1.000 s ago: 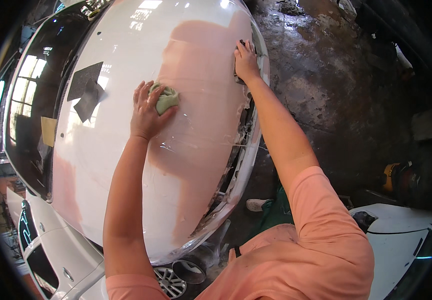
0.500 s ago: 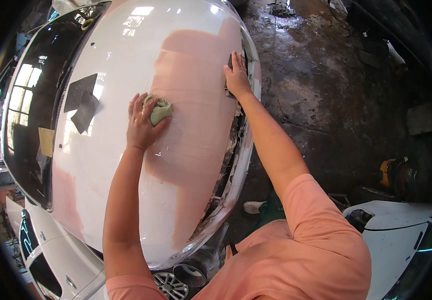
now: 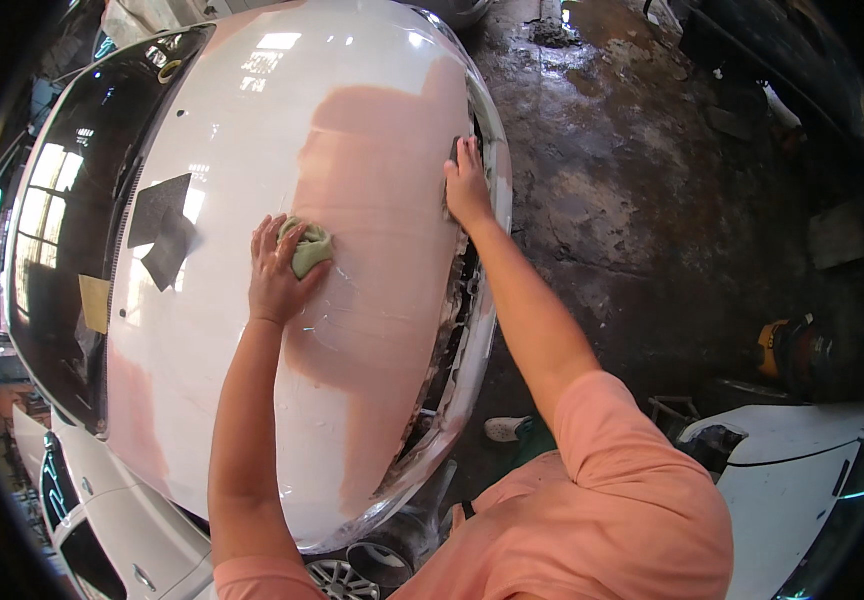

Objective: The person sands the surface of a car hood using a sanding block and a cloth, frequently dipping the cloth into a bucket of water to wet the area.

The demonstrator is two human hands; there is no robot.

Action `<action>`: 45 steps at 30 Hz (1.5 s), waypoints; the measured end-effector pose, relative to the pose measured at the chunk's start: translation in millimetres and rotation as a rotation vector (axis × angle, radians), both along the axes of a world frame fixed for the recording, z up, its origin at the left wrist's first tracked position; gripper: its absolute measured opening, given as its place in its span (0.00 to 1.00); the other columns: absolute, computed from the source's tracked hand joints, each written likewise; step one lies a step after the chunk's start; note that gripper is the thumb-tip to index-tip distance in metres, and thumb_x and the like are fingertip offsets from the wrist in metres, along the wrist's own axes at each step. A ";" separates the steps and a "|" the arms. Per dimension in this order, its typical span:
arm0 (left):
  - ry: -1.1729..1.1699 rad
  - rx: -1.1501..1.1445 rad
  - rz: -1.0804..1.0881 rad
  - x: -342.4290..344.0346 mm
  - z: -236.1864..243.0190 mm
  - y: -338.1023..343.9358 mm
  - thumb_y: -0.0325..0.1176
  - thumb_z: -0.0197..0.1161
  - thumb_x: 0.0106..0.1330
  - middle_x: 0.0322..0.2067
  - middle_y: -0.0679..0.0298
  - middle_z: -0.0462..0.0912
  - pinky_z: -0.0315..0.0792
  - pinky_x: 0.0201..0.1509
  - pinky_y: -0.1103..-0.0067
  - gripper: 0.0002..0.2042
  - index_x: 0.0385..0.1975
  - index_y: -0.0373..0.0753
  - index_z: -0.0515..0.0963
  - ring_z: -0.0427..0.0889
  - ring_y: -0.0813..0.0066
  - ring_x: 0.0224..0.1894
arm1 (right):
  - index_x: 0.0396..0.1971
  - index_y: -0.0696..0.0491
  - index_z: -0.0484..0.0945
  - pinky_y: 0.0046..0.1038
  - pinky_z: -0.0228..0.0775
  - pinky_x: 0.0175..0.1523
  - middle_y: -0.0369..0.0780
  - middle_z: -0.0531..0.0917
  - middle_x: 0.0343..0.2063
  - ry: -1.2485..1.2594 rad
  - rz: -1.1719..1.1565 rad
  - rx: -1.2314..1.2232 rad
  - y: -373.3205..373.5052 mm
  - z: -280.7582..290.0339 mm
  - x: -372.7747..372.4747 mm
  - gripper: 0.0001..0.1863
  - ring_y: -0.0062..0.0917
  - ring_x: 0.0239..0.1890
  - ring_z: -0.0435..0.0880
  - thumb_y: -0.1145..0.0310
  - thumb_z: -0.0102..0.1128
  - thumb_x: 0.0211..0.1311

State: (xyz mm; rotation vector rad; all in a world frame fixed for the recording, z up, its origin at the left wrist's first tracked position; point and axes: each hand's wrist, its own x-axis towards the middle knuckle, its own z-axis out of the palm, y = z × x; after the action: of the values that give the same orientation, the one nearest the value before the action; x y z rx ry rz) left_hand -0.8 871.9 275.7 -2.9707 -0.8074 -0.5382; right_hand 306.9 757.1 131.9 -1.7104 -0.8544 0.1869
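Note:
A white car hood point(image 3: 222, 150) lies before me, with a large pinkish-beige patch point(image 3: 382, 240) along its front part. My left hand point(image 3: 282, 270) is curled around a wadded light green cloth point(image 3: 313, 250), which rests at the left border of that patch. At the hood's front edge, my right hand point(image 3: 468, 190) presses a dark piece of sandpaper point(image 3: 454, 150) against the surface, fingers fairly straight. The palm covers most of that piece. Water drops and wet streaks show on the hood near the left hand.
Two dark sandpaper sheets point(image 3: 164, 230) lie on the hood near the windshield point(image 3: 62, 230), with a tan sheet point(image 3: 95, 303) beside them. An open gap point(image 3: 447, 350) runs along the hood's front. Wheels point(image 3: 342, 578) sit below. White car parts point(image 3: 782, 470) stand at right, on dark floor point(image 3: 602, 220).
The view has shifted, so the hood appears lower and slightly left. My right hand has slid a little toward me along the front edge. The left hand stays near the same spot with the cloth.

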 end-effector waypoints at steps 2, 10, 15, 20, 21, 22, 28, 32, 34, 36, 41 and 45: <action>0.023 -0.005 0.041 -16.8 1.4 -2.1 0.44 0.78 0.59 0.71 0.52 0.71 0.59 0.80 0.52 0.32 0.65 0.49 0.77 0.61 0.41 0.77 | 0.79 0.66 0.54 0.48 0.40 0.86 0.62 0.53 0.80 -0.043 0.050 0.023 -21.4 -3.8 -62.1 0.35 0.56 0.83 0.48 0.72 0.53 0.77; 0.016 -0.022 0.063 -20.6 4.4 -8.1 0.44 0.77 0.59 0.70 0.52 0.71 0.59 0.80 0.52 0.32 0.65 0.50 0.77 0.61 0.41 0.76 | 0.78 0.66 0.55 0.48 0.42 0.85 0.62 0.53 0.79 -0.096 0.067 0.099 -54.3 -5.9 -89.5 0.33 0.57 0.82 0.49 0.71 0.51 0.79; 0.006 -0.018 0.037 -12.8 -0.1 -3.8 0.45 0.77 0.59 0.70 0.52 0.71 0.59 0.80 0.52 0.32 0.65 0.50 0.77 0.62 0.41 0.76 | 0.77 0.66 0.57 0.48 0.41 0.86 0.61 0.54 0.80 0.044 0.019 0.011 -36.4 -3.9 -52.1 0.32 0.55 0.83 0.48 0.68 0.49 0.80; 0.045 0.001 0.089 -43.4 -1.5 -4.4 0.47 0.77 0.60 0.70 0.52 0.70 0.60 0.79 0.50 0.32 0.64 0.47 0.77 0.62 0.38 0.75 | 0.80 0.63 0.53 0.52 0.40 0.85 0.60 0.52 0.80 -0.136 0.287 0.110 -144.8 -11.3 -212.1 0.36 0.56 0.83 0.47 0.77 0.52 0.75; 0.049 -0.017 0.101 -42.8 1.0 -8.3 0.47 0.77 0.60 0.70 0.52 0.70 0.60 0.79 0.50 0.32 0.64 0.47 0.77 0.62 0.38 0.75 | 0.80 0.63 0.53 0.52 0.41 0.85 0.60 0.52 0.80 -0.176 0.283 0.132 -132.8 -12.6 -190.7 0.36 0.56 0.83 0.48 0.76 0.52 0.76; 0.047 -0.031 0.103 -35.8 3.8 -10.8 0.47 0.77 0.60 0.70 0.52 0.70 0.60 0.79 0.50 0.32 0.64 0.47 0.77 0.62 0.38 0.75 | 0.79 0.63 0.54 0.52 0.41 0.85 0.60 0.53 0.80 -0.180 0.189 0.121 -103.8 -19.5 -154.4 0.35 0.55 0.83 0.49 0.76 0.52 0.76; 0.030 -0.005 0.038 -12.6 0.7 -3.2 0.44 0.76 0.60 0.70 0.52 0.70 0.59 0.80 0.52 0.32 0.65 0.49 0.76 0.62 0.41 0.76 | 0.77 0.66 0.56 0.52 0.39 0.85 0.61 0.53 0.80 -0.059 0.049 -0.054 -31.8 -5.8 -41.8 0.34 0.56 0.83 0.49 0.74 0.53 0.77; 0.030 -0.002 0.073 -37.5 -2.9 -7.2 0.46 0.76 0.60 0.69 0.51 0.71 0.59 0.79 0.50 0.32 0.65 0.48 0.76 0.62 0.39 0.75 | 0.80 0.63 0.53 0.48 0.37 0.86 0.57 0.50 0.82 -0.127 0.272 0.084 -140.4 -5.3 -221.1 0.36 0.51 0.84 0.45 0.75 0.53 0.77; 0.043 0.001 0.082 -41.4 -2.2 -7.3 0.45 0.76 0.60 0.70 0.51 0.71 0.59 0.79 0.52 0.32 0.65 0.48 0.76 0.62 0.40 0.76 | 0.78 0.65 0.56 0.51 0.38 0.85 0.60 0.51 0.81 -0.194 0.274 0.100 -124.0 -7.3 -192.8 0.34 0.55 0.83 0.48 0.74 0.53 0.76; 0.026 0.001 0.047 -29.1 1.3 -5.2 0.45 0.76 0.60 0.70 0.51 0.71 0.58 0.80 0.52 0.32 0.65 0.48 0.76 0.61 0.40 0.76 | 0.77 0.66 0.57 0.52 0.39 0.85 0.61 0.52 0.80 -0.176 0.187 0.100 -75.9 -13.1 -122.4 0.33 0.56 0.83 0.49 0.72 0.53 0.77; 0.010 -0.021 0.026 -4.6 0.0 -2.6 0.46 0.76 0.60 0.70 0.50 0.71 0.57 0.80 0.52 0.31 0.65 0.48 0.77 0.61 0.40 0.76 | 0.77 0.66 0.58 0.48 0.42 0.85 0.62 0.54 0.79 -0.047 -0.010 -0.002 -17.4 -2.0 -24.3 0.32 0.55 0.83 0.50 0.69 0.51 0.79; 0.031 -0.034 0.087 -34.4 -2.7 -6.9 0.46 0.76 0.60 0.70 0.50 0.71 0.57 0.80 0.52 0.31 0.65 0.48 0.77 0.61 0.40 0.76 | 0.79 0.62 0.58 0.48 0.38 0.86 0.57 0.51 0.81 -0.197 0.235 0.016 -117.9 -14.9 -196.5 0.33 0.50 0.85 0.46 0.73 0.53 0.77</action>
State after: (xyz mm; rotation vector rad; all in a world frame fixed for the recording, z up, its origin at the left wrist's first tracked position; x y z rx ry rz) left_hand -35.2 865.0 273.0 -2.9494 -0.9472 -0.4786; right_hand 110.4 639.3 116.9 -1.6290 -1.2012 0.1708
